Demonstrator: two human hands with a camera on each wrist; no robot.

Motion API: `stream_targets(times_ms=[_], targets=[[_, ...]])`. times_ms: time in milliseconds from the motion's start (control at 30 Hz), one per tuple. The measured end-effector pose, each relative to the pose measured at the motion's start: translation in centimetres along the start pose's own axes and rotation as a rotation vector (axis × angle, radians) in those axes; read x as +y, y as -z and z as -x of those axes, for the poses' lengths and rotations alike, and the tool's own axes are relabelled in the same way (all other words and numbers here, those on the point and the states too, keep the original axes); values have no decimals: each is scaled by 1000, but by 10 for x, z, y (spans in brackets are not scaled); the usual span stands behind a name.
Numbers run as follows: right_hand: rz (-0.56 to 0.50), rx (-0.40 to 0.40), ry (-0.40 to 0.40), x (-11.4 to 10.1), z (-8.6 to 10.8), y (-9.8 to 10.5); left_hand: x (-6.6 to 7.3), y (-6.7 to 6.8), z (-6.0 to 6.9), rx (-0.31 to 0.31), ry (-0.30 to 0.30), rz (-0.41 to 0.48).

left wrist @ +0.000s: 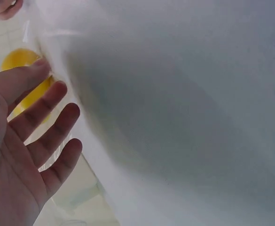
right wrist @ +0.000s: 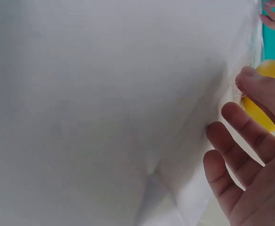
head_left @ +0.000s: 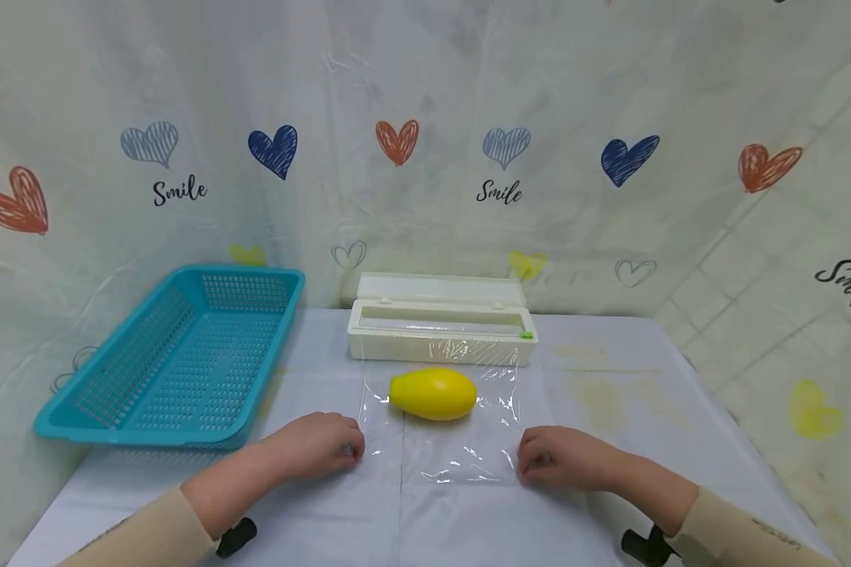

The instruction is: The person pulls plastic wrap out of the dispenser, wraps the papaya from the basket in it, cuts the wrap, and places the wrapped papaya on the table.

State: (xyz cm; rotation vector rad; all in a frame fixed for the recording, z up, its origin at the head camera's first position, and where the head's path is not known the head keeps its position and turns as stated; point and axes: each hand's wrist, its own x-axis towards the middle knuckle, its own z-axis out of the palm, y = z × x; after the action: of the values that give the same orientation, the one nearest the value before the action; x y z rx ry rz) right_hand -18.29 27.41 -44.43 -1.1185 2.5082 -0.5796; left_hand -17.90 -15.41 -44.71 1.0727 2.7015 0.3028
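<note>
My left grip (head_left: 317, 447) and right grip (head_left: 570, 459) pinch the cling film (head_left: 461, 455) near its seven and five o'clock corners, so an uneven pull could roll the yellow fruit (head_left: 434, 394) resting on it at twelve o'clock, while slack could let the film stick to itself.

Clear, glossy plastic film (head_left: 461, 461): unrolled from the front of a long white plastic dispenser box (head_left: 404, 346), lightly creased, with bright reflections. The left hand (head_left: 324, 446) pinches its near left corner, the right hand (head_left: 566, 458) its near right corner. Dispenser stands behind, long side facing the person, lid (head_left: 440, 290) raised. Smooth yellow oval fruit-shaped object (head_left: 436, 394): lies on its side within the film's outline, narrower end to the left — whether above or below the film cannot be determined.
</note>
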Motion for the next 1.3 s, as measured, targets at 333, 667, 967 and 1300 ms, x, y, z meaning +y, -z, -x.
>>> stream_targets(times_ms=[333,667,967,1300], targets=[[-130,96,-57,-8,6,32,-1,9,6,93,243,207],[-133,252,-48,5,1,48,-4,14,-4,274,324,292],[-168,309,-154,17,-16,61,-6,23,-25,377,431,403],[-267,309,-285,32,-37,68,-16,19,-46,388,561,495]])
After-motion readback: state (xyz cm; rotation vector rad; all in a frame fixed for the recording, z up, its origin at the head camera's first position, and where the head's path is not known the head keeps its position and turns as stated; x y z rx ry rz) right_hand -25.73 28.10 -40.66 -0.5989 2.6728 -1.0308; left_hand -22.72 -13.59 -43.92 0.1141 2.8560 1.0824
